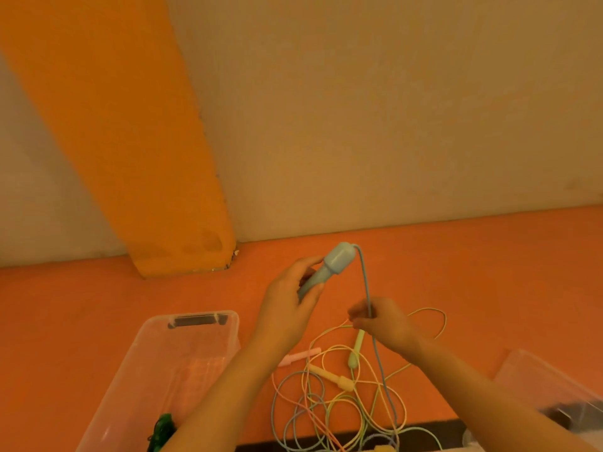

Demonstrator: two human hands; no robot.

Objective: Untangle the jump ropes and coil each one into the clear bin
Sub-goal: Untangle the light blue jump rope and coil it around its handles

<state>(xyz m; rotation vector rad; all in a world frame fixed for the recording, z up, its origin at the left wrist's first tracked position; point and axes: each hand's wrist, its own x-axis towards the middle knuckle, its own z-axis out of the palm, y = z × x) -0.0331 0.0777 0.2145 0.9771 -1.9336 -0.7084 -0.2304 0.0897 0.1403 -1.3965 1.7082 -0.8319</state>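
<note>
The 2 bare forearms fill the bottom of the view, rising from the lower edge toward the middle. The left hand (287, 298) has its fingers wrapped around the lower shaft of a blue handle (326, 267), thumb pressed along the side, so the bulbous head of the handle sticks up and to the right above the fist. From the tip of that head a blue cord (366, 282) curves over and drops straight down into the right hand (381, 321), whose fingertips are pinched together on it; below the pinch the cord runs on down into the tangle. That tangle of jump ropes (339, 402) lies on the orange surface (98, 305) between and under the forearms: thin loops of yellow, pink, green and lilac cord crossing one another, with a pale green handle (355, 350) just under the right hand, a pink handle (300, 356) beside the left wrist and a yellow-orange handle (332, 376) between them. The clear bin (156, 353) stands on the same surface to the left of the tangle, open, with something dark green (163, 429) at its near end. A second clear container (554, 380) shows at the right edge. An orange pillar (130, 125) and a pale wall (391, 109) rise behind.
</note>
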